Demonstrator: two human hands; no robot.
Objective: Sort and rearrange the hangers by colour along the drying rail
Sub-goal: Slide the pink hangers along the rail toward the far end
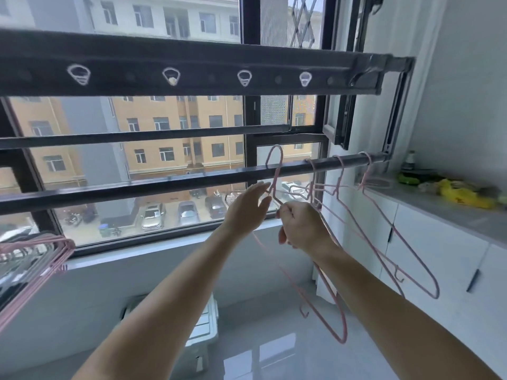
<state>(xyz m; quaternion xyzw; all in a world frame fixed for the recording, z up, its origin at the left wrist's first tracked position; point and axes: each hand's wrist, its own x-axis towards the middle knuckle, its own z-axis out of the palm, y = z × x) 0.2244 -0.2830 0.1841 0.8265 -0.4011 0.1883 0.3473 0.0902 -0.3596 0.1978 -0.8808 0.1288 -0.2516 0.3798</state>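
A dark drying rail (164, 185) runs across the window. Three pink wire hangers (340, 171) hang by their hooks near its right end. A fourth pink hanger (277, 165) has its hook raised just over the rail, left of the others. My right hand (301, 226) is closed on this hanger at its neck below the hook. My left hand (247, 207) is beside it with fingers extended, fingertips touching the hanger's neck. A bunch of pink hangers (41, 259) hangs at the far left edge.
A wide upper bar with hanger holes (192, 75) runs overhead. A white cabinet with a grey top (439, 215) stands at right, holding a bottle and yellow and green items (461, 193). A white plastic box (203, 325) sits on the glossy floor below.
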